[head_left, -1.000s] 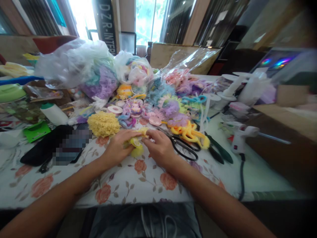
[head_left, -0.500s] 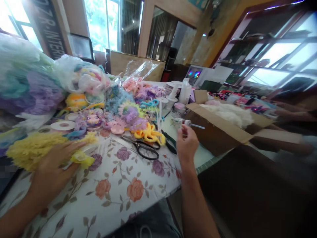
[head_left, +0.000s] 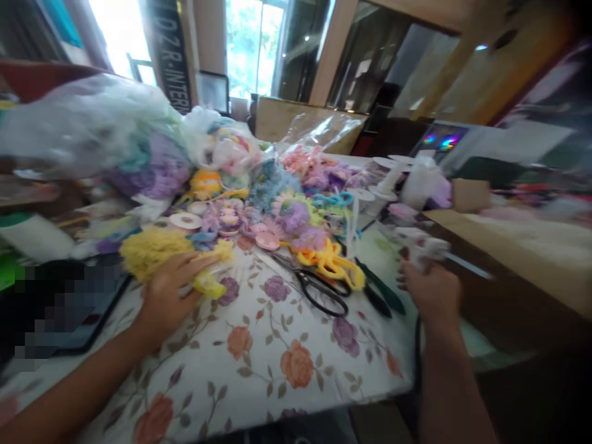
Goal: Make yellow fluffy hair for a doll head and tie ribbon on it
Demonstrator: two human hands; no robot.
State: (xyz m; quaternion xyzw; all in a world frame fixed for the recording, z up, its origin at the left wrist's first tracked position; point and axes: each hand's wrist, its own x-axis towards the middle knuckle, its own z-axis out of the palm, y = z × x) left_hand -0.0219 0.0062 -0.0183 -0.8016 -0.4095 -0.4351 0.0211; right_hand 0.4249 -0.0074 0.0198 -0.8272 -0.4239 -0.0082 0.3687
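My left hand (head_left: 171, 296) lies over a fluffy yellow yarn piece (head_left: 155, 250), with its fingers and thumb closed about the narrower end. A shiny yellow bit (head_left: 210, 285) shows by my fingertips. Off to the right, my right hand (head_left: 430, 287) is wrapped round the handle of a white glue gun (head_left: 423, 242). A pale glue stick (head_left: 469, 266) sticks out of its back end, and a dark cord hangs below. Black-handled scissors (head_left: 324, 293) lie between my hands, beside green-handled pliers (head_left: 382, 287) and a yellow cord bundle (head_left: 330, 262). Motion blurs the right side.
A cardboard box (head_left: 518, 265) with white stuffing stands at the right. Doll heads (head_left: 227, 216), ribbon rolls (head_left: 185, 220) and coloured yarn pieces cover the back. Plastic bags (head_left: 148, 135) bulge at the left, behind a dark tablet-like device (head_left: 104, 308). A flowered cloth (head_left: 268, 333) covers the table.
The view has swung left, so things sit further right. My right hand has taken hold of the glue gun by its handle and turned it. My left hand stays on the yellow piece.
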